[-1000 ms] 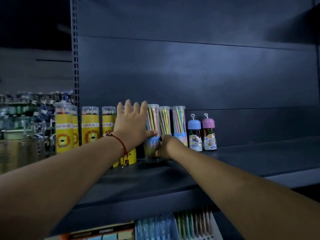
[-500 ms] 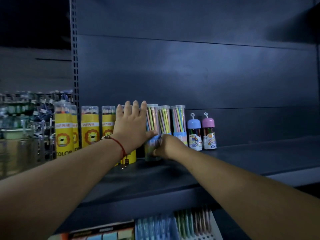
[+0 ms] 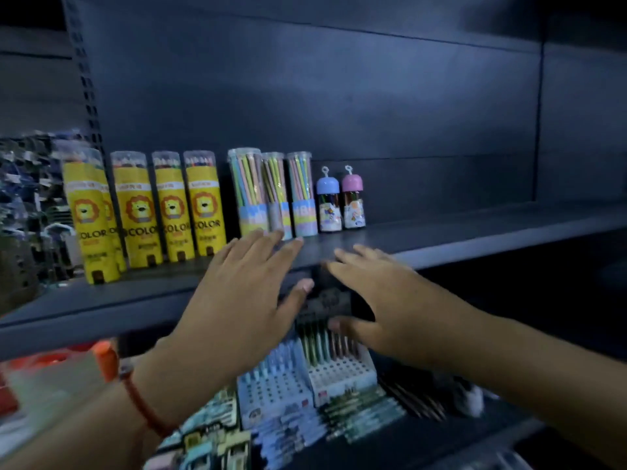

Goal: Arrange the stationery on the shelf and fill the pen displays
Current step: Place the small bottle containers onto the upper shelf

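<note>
Several yellow lion-print pencil tubes (image 3: 173,208) stand in a row at the left of the dark shelf (image 3: 441,239). To their right stand three clear tubes of pastel pencils (image 3: 271,193), then a blue-capped (image 3: 328,201) and a pink-capped (image 3: 353,198) small bottle. My left hand (image 3: 247,293) and my right hand (image 3: 383,300) hover in front of the shelf edge, fingers spread, holding nothing. On the shelf below stand two pen displays (image 3: 305,378) with pegged fronts, partly hidden by my hands.
The shelf's right half runs bare to the dark upright panel (image 3: 543,130). Packs of stationery (image 3: 210,432) lie in front of the pen displays. An orange and red item (image 3: 68,364) sits at lower left. Cluttered racks (image 3: 27,198) fill the far left.
Both hands have let go of the front pastel pencil tube and pulled back from the shelf, fingers spread. The view has tilted down, showing the lower shelf.
</note>
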### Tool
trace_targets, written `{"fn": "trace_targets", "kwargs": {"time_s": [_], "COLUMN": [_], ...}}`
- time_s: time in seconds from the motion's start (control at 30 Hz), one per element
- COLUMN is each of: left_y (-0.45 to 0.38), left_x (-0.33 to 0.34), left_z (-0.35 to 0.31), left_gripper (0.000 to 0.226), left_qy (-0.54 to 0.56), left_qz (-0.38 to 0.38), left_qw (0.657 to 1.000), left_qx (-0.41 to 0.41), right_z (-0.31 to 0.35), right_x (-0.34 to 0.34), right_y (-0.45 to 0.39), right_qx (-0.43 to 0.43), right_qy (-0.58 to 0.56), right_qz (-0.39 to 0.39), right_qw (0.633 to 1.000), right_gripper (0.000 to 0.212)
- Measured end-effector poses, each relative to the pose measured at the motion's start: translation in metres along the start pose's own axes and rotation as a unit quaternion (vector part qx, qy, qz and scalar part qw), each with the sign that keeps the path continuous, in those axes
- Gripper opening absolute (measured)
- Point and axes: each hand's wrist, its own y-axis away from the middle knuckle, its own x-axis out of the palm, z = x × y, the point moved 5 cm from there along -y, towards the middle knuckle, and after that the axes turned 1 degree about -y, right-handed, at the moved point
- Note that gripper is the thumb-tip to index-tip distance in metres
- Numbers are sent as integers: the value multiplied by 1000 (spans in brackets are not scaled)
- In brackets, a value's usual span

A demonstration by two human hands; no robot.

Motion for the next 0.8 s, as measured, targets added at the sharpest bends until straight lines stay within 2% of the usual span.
{"fn": "trace_targets", "kwargs": {"time_s": [0.1,0.23,0.37,0.5,0.6,0.67,0.73,0.8], "left_y": [32,57,60,56,52,52,51,49], "left_x": [26,69,111,155,192,216,234,245], "left_z": [-40,-88,-126,-151,-165,-174,-183,-188], "left_gripper": [63,63,64,65,64,63,62,61], "left_qy": [-2,66,112,147,165,185,196,193], "left_qz": [25,82,136,177,211,224,231,219], "left_qw": [999,993,983,973,963,957,953,956], "left_qx": [29,44,49,37,20,4,8,24], "right_z": [-21,-60,-105,-147,-175,-189,-201,-216], "right_x": [13,43,84,132,168,184,194,200], "right_y": [51,102,137,151,149,142,131,120], "right_qx": [34,105,175,222,254,253,231,262], "right_qy": [5,-24,-56,-48,-36,-20,-35,-37], "right_qz": [15,69,89,94,108,76,0,-34], "right_qw": [999,992,979,969,960,964,972,964], "right_gripper": [78,77,75,45,60,75,78,81]}}
